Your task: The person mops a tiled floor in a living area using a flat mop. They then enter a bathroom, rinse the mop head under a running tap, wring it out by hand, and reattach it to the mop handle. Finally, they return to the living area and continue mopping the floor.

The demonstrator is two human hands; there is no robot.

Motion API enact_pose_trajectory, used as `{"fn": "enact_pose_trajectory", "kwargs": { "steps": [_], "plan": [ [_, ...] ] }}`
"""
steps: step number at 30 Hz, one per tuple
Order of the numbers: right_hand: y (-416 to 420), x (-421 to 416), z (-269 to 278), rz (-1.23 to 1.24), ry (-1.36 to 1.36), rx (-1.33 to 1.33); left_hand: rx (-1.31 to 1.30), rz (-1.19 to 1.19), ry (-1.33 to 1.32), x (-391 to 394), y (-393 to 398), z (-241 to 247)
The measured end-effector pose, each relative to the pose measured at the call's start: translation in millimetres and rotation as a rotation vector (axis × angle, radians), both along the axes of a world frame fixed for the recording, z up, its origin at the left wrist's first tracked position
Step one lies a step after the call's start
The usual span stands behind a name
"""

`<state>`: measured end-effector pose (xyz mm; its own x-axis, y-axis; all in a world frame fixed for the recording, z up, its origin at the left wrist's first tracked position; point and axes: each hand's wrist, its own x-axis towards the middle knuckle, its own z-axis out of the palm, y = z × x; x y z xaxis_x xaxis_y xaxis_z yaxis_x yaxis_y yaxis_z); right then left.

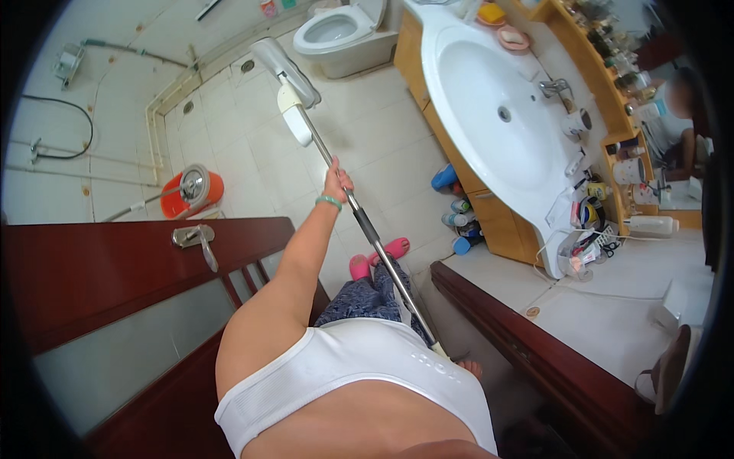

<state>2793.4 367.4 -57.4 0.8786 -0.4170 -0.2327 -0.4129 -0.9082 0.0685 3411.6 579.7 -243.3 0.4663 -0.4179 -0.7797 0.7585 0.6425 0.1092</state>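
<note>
My left hand (336, 182), with a green bangle at the wrist, is closed around the metal pole of a flat mop (321, 148). The pole slants from the far floor back to my right side. At its far end the grey-white mop head (285, 72) rests on the tiles before the toilet, and a white bottle-like part (297, 125) hangs by the joint. My right hand (471, 368) shows only as curled fingers at the pole's pale near end; my white top hides the rest. Pink slippers (360, 267) are on my feet.
A dark red door (114, 244) stands open at left, its frame (516, 338) at right. Beyond are an orange bucket (213, 186), a toilet (355, 49) and a washbasin (481, 109) on a wooden cabinet (499, 224). Several bottles (456, 220) stand on the floor beside it.
</note>
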Motion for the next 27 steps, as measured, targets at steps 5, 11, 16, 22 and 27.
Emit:
{"fn": "enact_pose_trajectory", "kwargs": {
  "steps": [5,11,16,22,27],
  "plan": [
    [15,19,-17,-0.552,0.217,0.151,-0.059,-0.111,-0.220,-49,-53,96],
    [-8,66,-8,-0.665,0.297,0.277,-0.223,-0.125,-0.390,-23,-64,177],
    [-28,102,5,-0.678,0.333,0.348,-0.334,-0.121,-0.476,-15,-94,201],
    [-24,161,64,-0.765,0.484,0.493,-0.334,-0.286,-0.572,-47,-122,199],
    [-36,248,94,-0.434,-0.372,0.412,-0.464,-0.437,-0.641,-91,-130,199]
  ]
}}
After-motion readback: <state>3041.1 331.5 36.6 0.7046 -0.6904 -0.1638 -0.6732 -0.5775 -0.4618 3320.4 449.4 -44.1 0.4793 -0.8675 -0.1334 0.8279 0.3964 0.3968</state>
